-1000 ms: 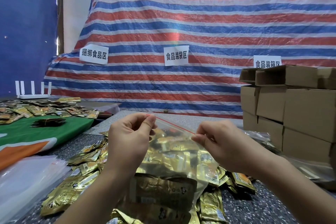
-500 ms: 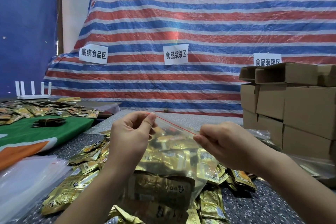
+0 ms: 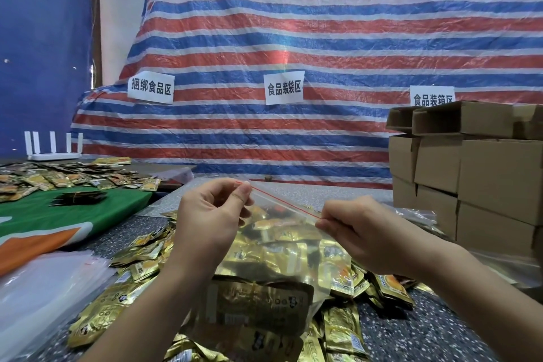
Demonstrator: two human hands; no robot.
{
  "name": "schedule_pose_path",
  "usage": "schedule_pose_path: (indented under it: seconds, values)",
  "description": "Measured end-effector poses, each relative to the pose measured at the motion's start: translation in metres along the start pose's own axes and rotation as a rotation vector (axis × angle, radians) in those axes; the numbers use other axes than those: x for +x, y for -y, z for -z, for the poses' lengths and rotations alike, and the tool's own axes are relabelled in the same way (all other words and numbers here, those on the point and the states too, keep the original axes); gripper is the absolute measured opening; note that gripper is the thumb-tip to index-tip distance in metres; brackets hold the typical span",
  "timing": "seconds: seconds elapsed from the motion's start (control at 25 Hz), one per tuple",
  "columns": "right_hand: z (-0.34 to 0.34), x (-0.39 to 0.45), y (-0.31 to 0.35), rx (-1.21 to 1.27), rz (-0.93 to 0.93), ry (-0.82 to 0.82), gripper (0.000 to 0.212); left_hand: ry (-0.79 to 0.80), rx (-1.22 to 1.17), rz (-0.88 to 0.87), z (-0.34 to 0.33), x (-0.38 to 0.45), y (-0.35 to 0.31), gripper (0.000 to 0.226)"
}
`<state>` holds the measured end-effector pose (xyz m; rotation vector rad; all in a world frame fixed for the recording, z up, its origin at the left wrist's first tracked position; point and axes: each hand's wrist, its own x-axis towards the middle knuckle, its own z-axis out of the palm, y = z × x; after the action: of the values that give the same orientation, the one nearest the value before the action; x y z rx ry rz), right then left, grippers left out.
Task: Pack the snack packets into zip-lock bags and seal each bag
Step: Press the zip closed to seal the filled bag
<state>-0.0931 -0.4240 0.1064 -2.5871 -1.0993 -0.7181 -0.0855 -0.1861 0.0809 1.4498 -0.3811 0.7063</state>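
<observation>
Above the speckled table [image 3: 440, 329], you are holding a clear zip-lock bag [image 3: 282, 244] up between both hands, and it is already stuffed with gold snack packets [image 3: 264, 300]. Your left hand [image 3: 210, 223] is pinching the bag's top left corner, thumb and forefinger curled tight on the red seal strip [image 3: 279, 200]. Your right hand [image 3: 361, 232] is pinching the same strip at its right end, fingers [image 3: 324, 223] narrow and pressed together on the plastic. The strip is running taut and slanting down from left to right between the two grips. Whether the seal is fully pressed along its length, you cannot tell from here.

Under and around the bag, loose gold packets [image 3: 117, 303] are lying heaped on the table. Near your left forearm a stack of empty clear bags [image 3: 44, 291] is lying flat. Farther left, a green and orange cloth [image 3: 73, 214] is carrying more scattered packets. At your right, brown cardboard boxes [image 3: 484, 173] are standing stacked. Behind everything, a striped red, white and blue tarp [image 3: 323, 38] is hanging with three white paper signs [image 3: 283, 87] stuck on it.
</observation>
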Motion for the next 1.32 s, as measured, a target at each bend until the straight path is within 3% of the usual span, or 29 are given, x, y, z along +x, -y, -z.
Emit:
schedule_pose_path:
  seconds: [0.24, 0.48, 0.64, 0.8, 0.88, 1.0, 1.08, 1.2, 1.32]
  values:
    - [0.001, 0.002, 0.006, -0.092, -0.087, 0.04, 0.036, 0.147, 0.006, -0.055, -0.014, -0.001, -0.001, 0.018]
    - [0.009, 0.022, 0.009, 0.091, -0.238, 0.116, 0.055, 0.248, 0.011, -0.086, -0.024, 0.002, -0.001, 0.019]
    - [-0.001, 0.032, 0.012, 0.161, -0.159, 0.141, 0.047, 0.315, -0.003, -0.088, -0.029, 0.009, 0.004, 0.015]
    - [-0.018, 0.033, 0.004, 0.359, -0.221, 0.203, 0.037, 0.303, -0.008, -0.051, -0.042, 0.016, 0.014, 0.017]
    - [-0.025, 0.029, 0.0, 0.476, -0.269, 0.333, 0.028, 0.303, -0.006, -0.036, -0.053, 0.019, 0.021, 0.017]
    - [-0.043, 0.023, -0.002, 0.714, -0.358, 0.57, 0.031, 0.381, 0.072, -0.05, -0.07, 0.017, 0.03, 0.015]
    - [-0.057, 0.016, -0.006, 0.801, -0.439, 0.522, 0.013, 0.401, 0.132, -0.066, -0.081, 0.013, 0.035, 0.014]
    - [-0.063, 0.007, -0.014, 0.866, -0.694, 0.391, 0.029, 0.321, 0.145, -0.078, -0.089, 0.016, 0.04, 0.011]
    - [-0.037, 0.0, -0.039, 0.873, -0.824, 0.17, 0.028, 0.186, 0.175, -0.095, -0.084, 0.026, 0.047, 0.011]
